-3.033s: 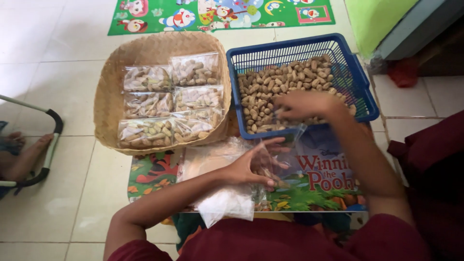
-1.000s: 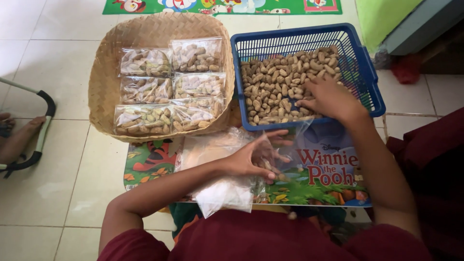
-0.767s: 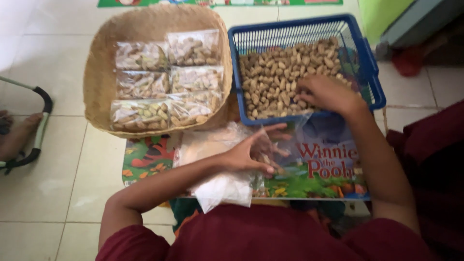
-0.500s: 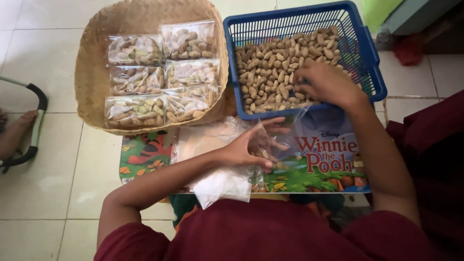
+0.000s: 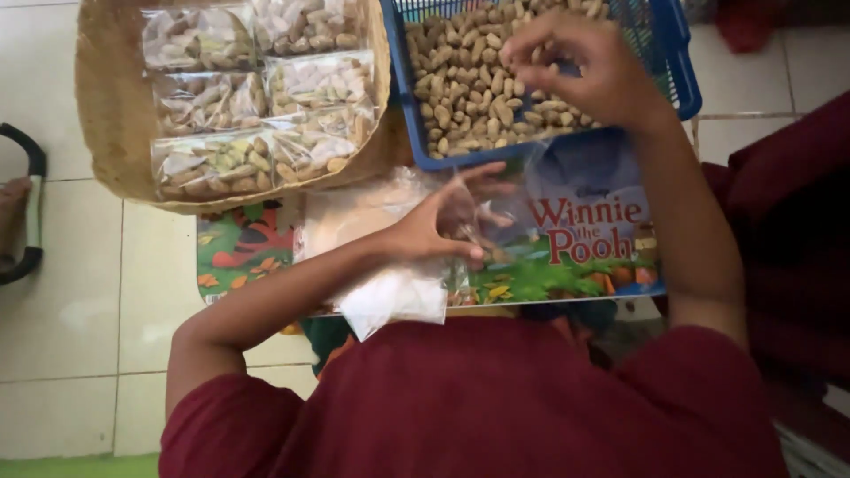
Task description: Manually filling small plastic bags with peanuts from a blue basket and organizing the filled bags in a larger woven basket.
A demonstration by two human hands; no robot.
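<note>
My right hand [image 5: 580,66] reaches into the blue plastic basket [image 5: 400,80] and its fingers close over some of the unshelled peanuts [image 5: 469,88] that fill it. My left hand [image 5: 438,226] holds a clear plastic bag [image 5: 496,212] by its mouth, on a low table with a colourful cartoon top [image 5: 567,257]. A few peanuts show inside the bag. A stack of flat clear bags [image 5: 354,239] lies under my left wrist.
A round woven tray [image 5: 106,133] at the left holds several sealed bags of peanuts [image 5: 257,97]. White floor tiles [image 5: 71,310] lie to the left. A black curved frame [image 5: 31,212] and a bare foot [image 5: 11,199] are at the left edge.
The view has tilted down and closer. My right hand has stayed in the basket, gathering peanuts. My left hand keeps hold of the bag.
</note>
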